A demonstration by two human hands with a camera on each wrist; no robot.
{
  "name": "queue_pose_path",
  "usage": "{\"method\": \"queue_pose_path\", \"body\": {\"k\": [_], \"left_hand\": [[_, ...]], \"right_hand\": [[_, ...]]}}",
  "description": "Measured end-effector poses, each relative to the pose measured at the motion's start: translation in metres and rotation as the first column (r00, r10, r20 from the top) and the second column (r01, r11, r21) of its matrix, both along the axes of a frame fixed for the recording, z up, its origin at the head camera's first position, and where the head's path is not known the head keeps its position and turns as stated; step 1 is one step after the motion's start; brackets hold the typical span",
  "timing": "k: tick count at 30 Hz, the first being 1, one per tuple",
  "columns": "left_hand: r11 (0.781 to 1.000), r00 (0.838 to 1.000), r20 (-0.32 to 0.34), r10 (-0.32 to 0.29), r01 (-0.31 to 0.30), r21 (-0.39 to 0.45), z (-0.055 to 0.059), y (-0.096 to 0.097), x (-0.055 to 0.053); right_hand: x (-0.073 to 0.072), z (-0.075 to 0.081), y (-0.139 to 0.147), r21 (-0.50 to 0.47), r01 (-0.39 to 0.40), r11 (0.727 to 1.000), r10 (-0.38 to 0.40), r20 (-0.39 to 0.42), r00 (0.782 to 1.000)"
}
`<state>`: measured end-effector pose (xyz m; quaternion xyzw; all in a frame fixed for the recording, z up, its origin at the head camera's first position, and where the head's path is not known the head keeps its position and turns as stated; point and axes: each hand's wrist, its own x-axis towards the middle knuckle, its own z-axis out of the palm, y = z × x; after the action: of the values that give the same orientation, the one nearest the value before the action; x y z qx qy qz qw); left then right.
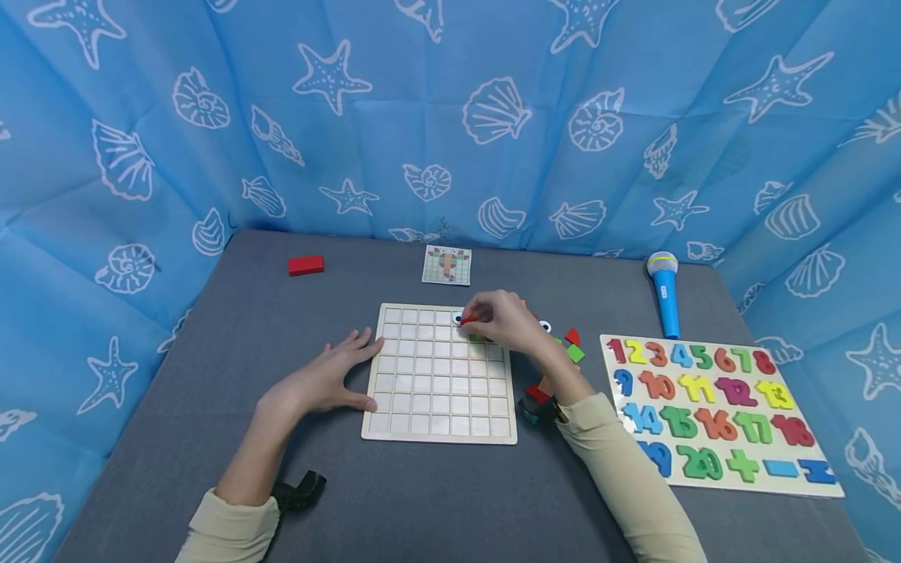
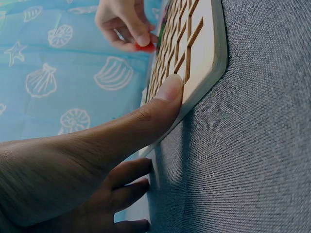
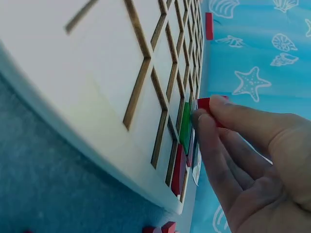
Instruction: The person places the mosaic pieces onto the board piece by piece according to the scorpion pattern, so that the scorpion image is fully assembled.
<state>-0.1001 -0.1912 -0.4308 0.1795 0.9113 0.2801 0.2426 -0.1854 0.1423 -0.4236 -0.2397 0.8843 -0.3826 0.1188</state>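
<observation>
A wooden grid board (image 1: 420, 426) with square cells lies flat on the table. My left hand (image 1: 324, 381) touches its left side; in the left wrist view the thumb (image 2: 167, 92) presses on the rim and the other fingers are extended beside the board. Over the upper right cells, my right hand (image 1: 508, 320) pinches a small red block (image 3: 204, 104) between thumb and fingertips. Close to that block, an eye piece (image 1: 457, 317) sits in the top row. A green piece (image 3: 185, 127) and a red piece (image 3: 178, 170) are set in cells below the right hand.
Loose coloured pieces (image 1: 575, 353) lie right of the board, partly behind the right arm. A pattern card (image 1: 446, 266) and a red block (image 1: 306, 266) are at the back. Farther right are a number puzzle (image 1: 716, 461) and a blue toy microphone (image 1: 665, 301).
</observation>
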Motion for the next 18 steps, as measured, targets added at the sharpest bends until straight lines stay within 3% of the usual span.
{"method": "queue_pose_path", "body": {"k": [9,18], "left_hand": [[1.000,1.000,0.001,-0.007,0.007,0.020,0.002,-0.001,0.001],[0.999,1.000,-0.001,0.018,-0.018,0.033,-0.017,-0.007,-0.005]], "right_hand": [[-0.003,0.002,-0.007,0.080,-0.118,0.990,0.120,-0.012,0.993],[-0.003,0.007,-0.010,0.089,-0.078,0.993,0.083,-0.058,0.995]]}}
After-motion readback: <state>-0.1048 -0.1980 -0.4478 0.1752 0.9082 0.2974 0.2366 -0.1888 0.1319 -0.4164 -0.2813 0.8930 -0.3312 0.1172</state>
